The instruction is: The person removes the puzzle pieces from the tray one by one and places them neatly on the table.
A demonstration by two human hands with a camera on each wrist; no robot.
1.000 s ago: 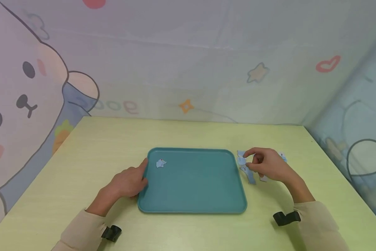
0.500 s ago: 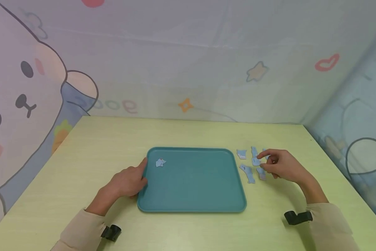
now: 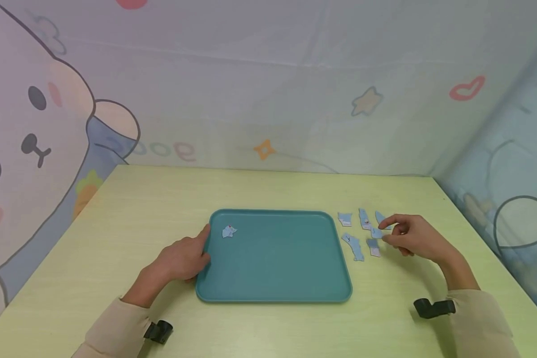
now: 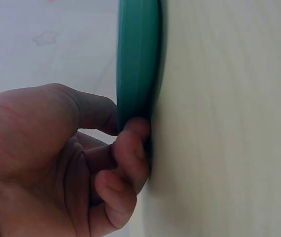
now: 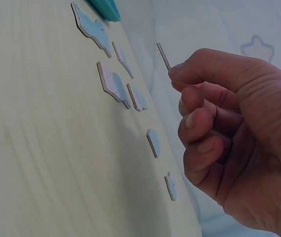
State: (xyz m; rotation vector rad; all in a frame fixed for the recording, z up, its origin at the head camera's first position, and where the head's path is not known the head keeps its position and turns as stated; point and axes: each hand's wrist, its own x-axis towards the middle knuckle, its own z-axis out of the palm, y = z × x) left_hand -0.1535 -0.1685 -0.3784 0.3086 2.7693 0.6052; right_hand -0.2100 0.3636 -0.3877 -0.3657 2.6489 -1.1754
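Between the thumb and a finger of my right hand (image 3: pixel 420 238) is a small pale blue puzzle piece (image 3: pixel 376 232). The right wrist view shows this piece raised off the tabletop, nearly edge-on. Several other blue puzzle pieces (image 3: pixel 353 247) lie loose around and below it, to the right of a teal tray (image 3: pixel 277 258). My left hand (image 3: pixel 183 258) grips the left rim of that tray; in the left wrist view its curled fingers (image 4: pixel 130 153) meet the tray's side near the tabletop. One small blue piece (image 3: pixel 229 231) lies in the tray's upper left corner.
The tray lies flat on a pale yellow-green table (image 3: pixel 268 328). Behind the table's far edge hangs a printed cloth backdrop (image 3: pixel 295 99), continuing down the right side. In the right wrist view, some loose pieces (image 5: pixel 153 143) lie near the table's edge.
My right hand has moved right with the pinched piece, away from the tray, uncovering several loose pieces. My left hand and the tray have stayed in place.
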